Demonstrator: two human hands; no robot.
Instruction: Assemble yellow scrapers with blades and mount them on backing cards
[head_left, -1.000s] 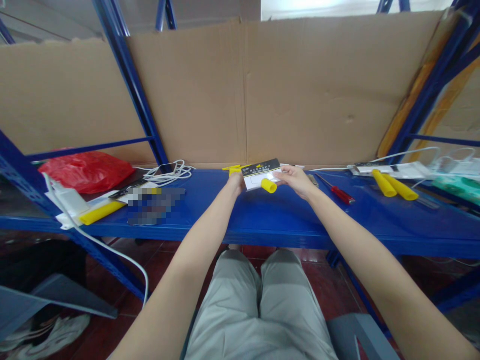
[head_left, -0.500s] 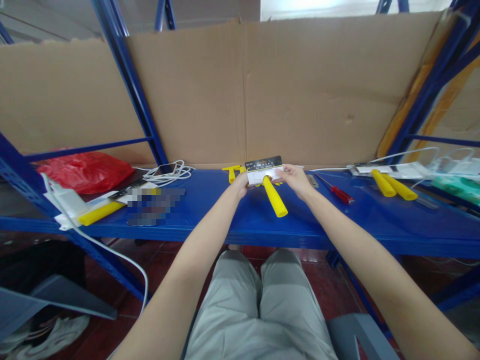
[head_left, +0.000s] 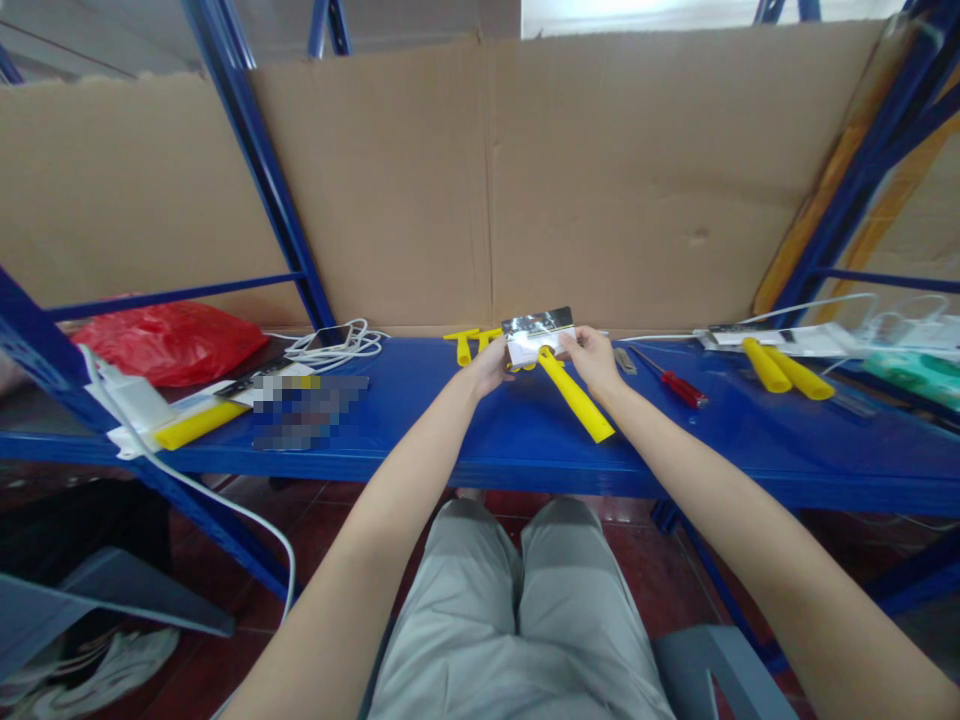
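Between both hands is a yellow-handled tool [head_left: 576, 395], its wide head covered by a black-and-white printed card [head_left: 536, 335]. My left hand [head_left: 489, 368] is closed on the card's left end. At the right end, my right hand [head_left: 590, 357] pinches the card's edge. The handle slants down toward the front right, over the shelf's front part. Behind my left hand lie small yellow T-shaped pieces [head_left: 463, 347]. More yellow bits show under the card, mostly hidden by it.
A red-handled screwdriver [head_left: 681, 388] and a small metal piece [head_left: 624, 361] lie right on the blue shelf [head_left: 420, 440]. Further right are two yellow handles [head_left: 787, 373]. Leftward are a white cable [head_left: 345, 345], a yellow-handled tool [head_left: 201, 425] and a red bag [head_left: 172, 342]. Cardboard [head_left: 600, 180] stands behind.
Both hands have shifted slightly right with the tool. Its handle has swung to the right, and the card now catches glare.
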